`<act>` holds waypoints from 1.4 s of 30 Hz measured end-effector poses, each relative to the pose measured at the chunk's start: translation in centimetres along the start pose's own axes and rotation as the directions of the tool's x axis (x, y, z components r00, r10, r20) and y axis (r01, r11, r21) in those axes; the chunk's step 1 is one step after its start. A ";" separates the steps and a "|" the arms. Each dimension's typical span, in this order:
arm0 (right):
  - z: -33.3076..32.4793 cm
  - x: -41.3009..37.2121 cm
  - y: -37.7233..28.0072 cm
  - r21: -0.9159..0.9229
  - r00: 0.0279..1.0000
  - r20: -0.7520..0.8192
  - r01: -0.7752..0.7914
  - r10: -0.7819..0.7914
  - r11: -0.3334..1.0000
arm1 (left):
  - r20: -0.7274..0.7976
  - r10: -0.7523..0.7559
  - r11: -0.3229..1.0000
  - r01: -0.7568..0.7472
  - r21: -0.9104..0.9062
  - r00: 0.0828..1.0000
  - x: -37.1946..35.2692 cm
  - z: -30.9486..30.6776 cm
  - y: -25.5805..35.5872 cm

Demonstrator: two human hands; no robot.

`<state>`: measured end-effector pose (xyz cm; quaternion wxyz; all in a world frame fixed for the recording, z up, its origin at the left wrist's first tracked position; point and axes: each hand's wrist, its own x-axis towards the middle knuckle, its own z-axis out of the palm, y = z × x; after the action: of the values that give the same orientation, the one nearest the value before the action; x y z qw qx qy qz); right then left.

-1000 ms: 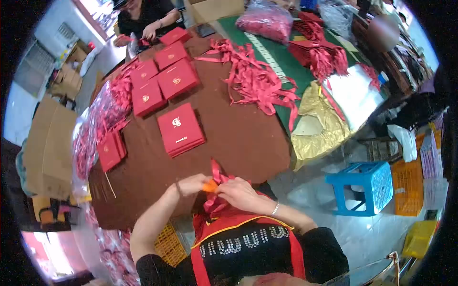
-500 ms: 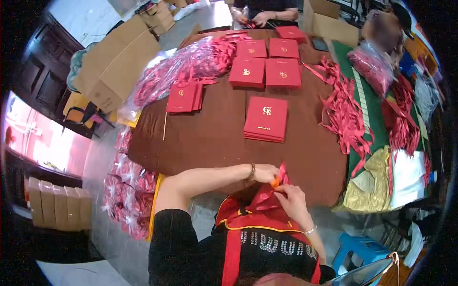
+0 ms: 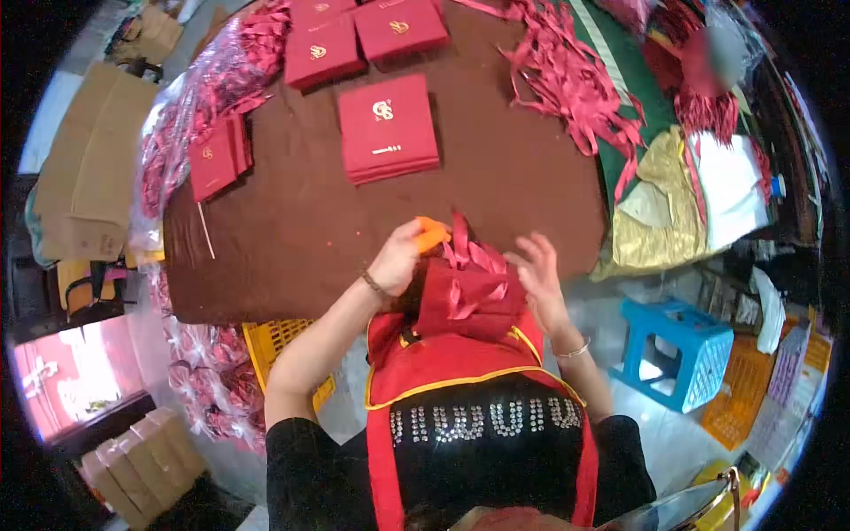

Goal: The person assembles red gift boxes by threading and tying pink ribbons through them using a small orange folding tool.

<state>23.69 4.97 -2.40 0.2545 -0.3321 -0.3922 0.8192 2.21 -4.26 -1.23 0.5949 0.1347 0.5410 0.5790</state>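
Note:
My left hand (image 3: 394,263) is closed at the upper left edge of a dark red bag-like piece (image 3: 469,296) against my apron. Orange (image 3: 432,236) covers the ends of its fingers, and they meet a red ribbon (image 3: 458,241) there. Loose loops of ribbon lie over the front of the red piece. On its other side my right hand (image 3: 538,270) is raised with fingers apart, holding nothing. Ahead on the brown tabletop (image 3: 292,257) sits a stack of red gold-printed folders or boxes (image 3: 390,128).
More red stacks (image 3: 403,31) stand farther back. A fanned red pile (image 3: 217,159) lies left, beside plastic-wrapped red ribbons (image 3: 190,115). Loose red ribbons (image 3: 575,80) spread at the right, near gold wrapping (image 3: 660,221). A blue stool (image 3: 673,354) stands right of me.
The view has tilted downward and shifted. My right hand has come away from the red piece with its fingers spread. My left hand remains at the ribbon, and more of the red piece shows.

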 end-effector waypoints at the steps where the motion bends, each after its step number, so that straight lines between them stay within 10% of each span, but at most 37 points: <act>1: -0.2 -0.5 0.4 0.003 1.000 -0.018 -0.009 0.009 1.000 | -0.007 -0.012 1.000 0.012 -0.025 1.000 -0.2 0.3 0.5; 4: 0.0 -1.9 1.2 -0.132 0.923 0.346 -0.131 0.169 0.983 | -0.060 0.085 0.985 -0.075 0.153 0.995 0.4 -0.2 -0.1; 9: 0.4 -2.1 3.2 -0.120 0.915 0.302 -0.243 0.268 0.963 | -0.030 0.493 0.701 -0.376 0.606 0.870 0.1 -1.0 0.9; 12: 0.3 -1.9 2.9 -0.172 0.914 0.330 -0.188 0.237 0.967 | -0.175 0.275 0.914 -0.200 0.353 0.946 -1.1 0.4 2.1; 15: 0.3 -1.6 2.8 -0.228 0.923 0.334 -0.120 0.193 0.966 | -0.096 0.358 0.918 -0.332 0.217 0.929 -2.1 1.8 2.4; 17: 0.6 -2.0 1.3 -0.585 0.961 0.261 0.081 0.093 0.807 | 0.023 0.410 0.874 -0.400 0.276 0.912 -2.7 2.3 2.4; 26: 0.8 -2.8 0.4 -0.700 0.930 0.358 0.211 0.080 0.682 | -0.014 0.326 0.931 -0.319 0.177 0.945 -2.5 2.2 4.2; 28: 0.1 -2.8 1.2 -0.761 0.915 0.396 0.279 0.079 0.586 | 0.006 0.074 0.903 -0.070 0.423 0.997 -3.1 3.2 4.8; 32: -0.1 -2.9 2.4 -0.790 0.906 0.421 0.348 0.034 0.505 | 0.033 0.197 0.711 -0.166 0.684 0.980 -1.2 2.4 1.9; 34: 0.1 -2.7 2.4 -0.753 0.879 0.476 0.417 -0.016 0.509 | 0.077 -0.161 0.639 0.045 0.768 0.984 0.3 1.7 1.7; 37: 0.6 -2.5 1.5 -0.718 0.859 0.510 0.451 -0.041 0.531 | 0.244 -0.479 0.653 0.157 0.741 0.843 1.7 0.0 2.1; 42: -0.3 -2.4 2.2 -0.747 0.877 0.478 0.429 -0.038 0.508 | 0.305 -0.402 0.774 0.143 0.617 0.863 1.5 0.7 2.7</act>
<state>25.14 2.25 -3.46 0.0894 -0.1789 -0.8192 0.5374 0.90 -1.90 0.45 0.7073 0.3470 0.5627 0.2505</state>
